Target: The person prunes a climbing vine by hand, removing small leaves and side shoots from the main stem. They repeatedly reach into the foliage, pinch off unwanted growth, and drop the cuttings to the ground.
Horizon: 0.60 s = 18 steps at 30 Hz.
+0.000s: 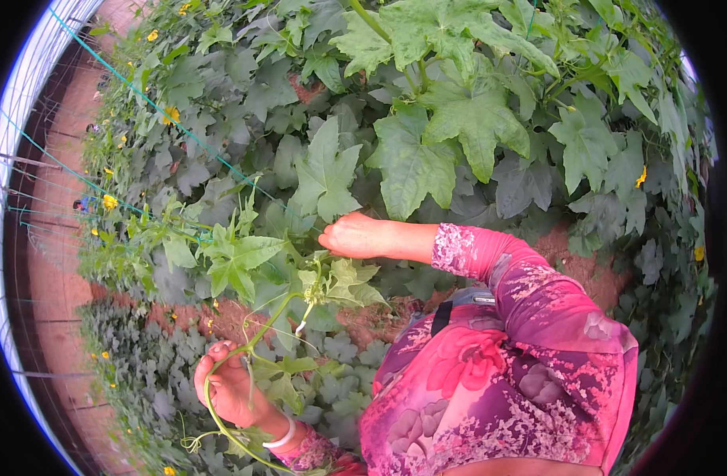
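A luffa-like climbing vine (268,324) curves down from the leafy shoot tip and bends across the fingers of my left hand (235,390). These fingers are curled around its stem, below the shoot tip. My left wrist wears a white bangle (282,432). Higher up, my right hand (348,236) is closed in a fist, back of the hand showing. A green twine (221,159) runs in from the upper left and ends at its fingers. Pale young leaves (348,282) hang just below that fist. What lies inside the fist is hidden.
Dense lobed foliage (411,160) fills the space above my right arm. More low plants (161,375) grow below, past a strip of bare reddish soil (232,315). A second green twine (66,166) and a pale greenhouse wall (12,113) stand at the left. Yellow flowers (109,202) dot the rows.
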### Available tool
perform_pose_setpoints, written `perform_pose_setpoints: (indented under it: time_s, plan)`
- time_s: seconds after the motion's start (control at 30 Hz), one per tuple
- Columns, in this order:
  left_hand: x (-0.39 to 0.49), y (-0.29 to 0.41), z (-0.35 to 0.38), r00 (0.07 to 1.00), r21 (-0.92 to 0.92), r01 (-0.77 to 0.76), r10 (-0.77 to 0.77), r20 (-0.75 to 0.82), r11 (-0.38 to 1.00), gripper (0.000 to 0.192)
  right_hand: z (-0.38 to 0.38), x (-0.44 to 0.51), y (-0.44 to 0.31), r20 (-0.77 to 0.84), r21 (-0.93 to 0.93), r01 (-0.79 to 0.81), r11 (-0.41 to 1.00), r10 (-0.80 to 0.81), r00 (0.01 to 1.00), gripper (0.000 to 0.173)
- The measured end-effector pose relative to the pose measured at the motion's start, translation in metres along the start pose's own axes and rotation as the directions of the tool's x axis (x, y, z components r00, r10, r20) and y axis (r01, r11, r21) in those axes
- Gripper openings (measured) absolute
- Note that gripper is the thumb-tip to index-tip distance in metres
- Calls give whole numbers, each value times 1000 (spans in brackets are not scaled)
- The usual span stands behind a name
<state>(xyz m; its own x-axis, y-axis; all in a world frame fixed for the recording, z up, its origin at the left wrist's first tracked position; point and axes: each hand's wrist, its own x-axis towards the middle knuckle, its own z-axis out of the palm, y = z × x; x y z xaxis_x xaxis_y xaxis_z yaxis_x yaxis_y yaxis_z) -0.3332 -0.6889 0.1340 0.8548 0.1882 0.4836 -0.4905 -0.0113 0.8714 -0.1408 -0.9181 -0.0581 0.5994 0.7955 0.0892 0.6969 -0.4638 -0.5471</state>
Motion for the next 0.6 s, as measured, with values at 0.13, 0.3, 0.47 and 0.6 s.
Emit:
perform_pose_setpoints:
  time_s: [0.13, 0.3, 0.47, 0.6]
  plan:
    - [3, -1, 1, 997, 38, 12, -9, -75, 999, 37, 4, -22, 11, -76, 15, 117, 993, -116, 990, 16]
    - [3, -3, 5, 998, 34, 21, -19, -64, 999, 38, 14, -29, 16, -328, -13, 217, 976, -209, 921, 17]
    - [8, 0, 20, 998, -6, 17, -16, 62, 1000, 40, -7, -54, 11, -202, 346, 79, 935, -8, 979, 30]
    - [17, -5, 40, 988, -11, 53, -51, 147, 999, 37, -44, -57, 7, -24, 731, -83, 678, 146, 989, 49]
